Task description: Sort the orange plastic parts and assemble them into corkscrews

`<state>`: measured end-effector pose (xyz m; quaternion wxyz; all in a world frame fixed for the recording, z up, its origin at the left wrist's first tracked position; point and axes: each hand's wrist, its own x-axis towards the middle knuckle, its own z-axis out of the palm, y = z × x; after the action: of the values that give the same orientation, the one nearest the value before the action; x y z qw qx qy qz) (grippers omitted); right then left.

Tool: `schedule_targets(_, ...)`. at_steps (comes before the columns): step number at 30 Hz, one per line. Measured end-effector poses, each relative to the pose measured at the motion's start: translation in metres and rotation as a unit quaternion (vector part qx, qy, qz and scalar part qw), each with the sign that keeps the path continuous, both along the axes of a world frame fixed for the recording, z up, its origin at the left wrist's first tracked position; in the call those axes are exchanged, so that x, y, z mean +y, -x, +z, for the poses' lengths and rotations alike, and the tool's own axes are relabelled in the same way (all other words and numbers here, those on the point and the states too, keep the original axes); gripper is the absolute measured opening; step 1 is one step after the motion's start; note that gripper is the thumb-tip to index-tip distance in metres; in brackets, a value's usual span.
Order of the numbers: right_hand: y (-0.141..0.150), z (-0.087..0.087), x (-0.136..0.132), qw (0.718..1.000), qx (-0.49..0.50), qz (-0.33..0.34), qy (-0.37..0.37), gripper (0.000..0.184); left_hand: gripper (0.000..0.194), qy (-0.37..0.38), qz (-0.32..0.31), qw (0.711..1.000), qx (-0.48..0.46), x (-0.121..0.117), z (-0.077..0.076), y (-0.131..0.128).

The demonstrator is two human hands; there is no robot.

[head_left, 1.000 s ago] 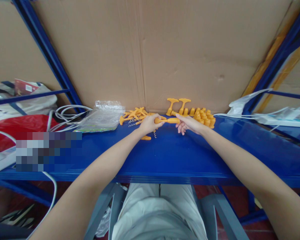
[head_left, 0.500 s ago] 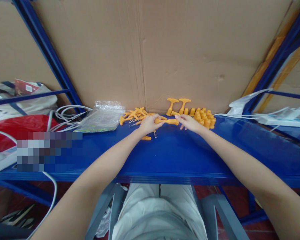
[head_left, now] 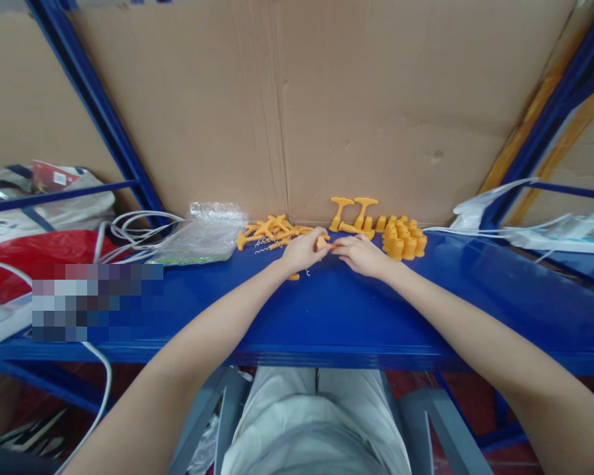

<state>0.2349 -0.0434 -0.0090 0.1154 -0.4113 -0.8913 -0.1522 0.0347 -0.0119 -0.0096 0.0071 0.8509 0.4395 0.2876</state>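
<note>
My left hand (head_left: 304, 251) is closed around a yellow-orange plastic corkscrew (head_left: 321, 244), mostly hidden by the fingers. Against its right end, the bent fingertips of my right hand (head_left: 359, 254) are pinched, covering that end. Left of the hands lies a pile of yellow corkscrews (head_left: 272, 227) with T-shaped handles and bare metal spirals. Part of another corkscrew (head_left: 293, 277) shows below my left wrist. Beyond my right hand, two sleeved corkscrews (head_left: 361, 214) stand upright with handles on top. Several yellow sleeves (head_left: 404, 237) stand grouped to the right.
Clear plastic bags (head_left: 198, 234) and coiled white cables (head_left: 138, 227) lie left on the blue table (head_left: 317, 323). A red bag (head_left: 49, 254) is farther left. Cardboard (head_left: 351, 112) backs the table between blue posts. White power strips (head_left: 564, 234) sit at right.
My right hand has moved left and toward me, and its fingers now meet the corkscrew in my left hand. The sleeve end that showed between the hands is now covered.
</note>
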Motion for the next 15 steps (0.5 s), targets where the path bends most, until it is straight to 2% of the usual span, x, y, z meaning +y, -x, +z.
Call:
schedule_targets(4,-0.008,0.005,0.002,0.998,-0.011,-0.061,0.002,0.035,0.046,-0.023,-0.015,0.999,-0.022,0.011,-0.006,0.003)
schedule_targets(7,-0.016,0.007,0.004,0.994,0.017,-0.106,-0.017,0.036,0.049,-0.047,0.001,0.999,0.014,0.024,-0.012,0.010)
schedule_targets(11,-0.027,0.010,0.008,0.984,0.059,-0.160,-0.059,0.034,0.052,0.028,0.034,0.993,0.109,0.033,-0.015,0.013)
schedule_targets(15,-0.036,0.013,0.016,0.974,0.123,-0.178,-0.069,0.033,0.049,0.104,0.050,0.975,0.187,0.031,-0.010,0.010)
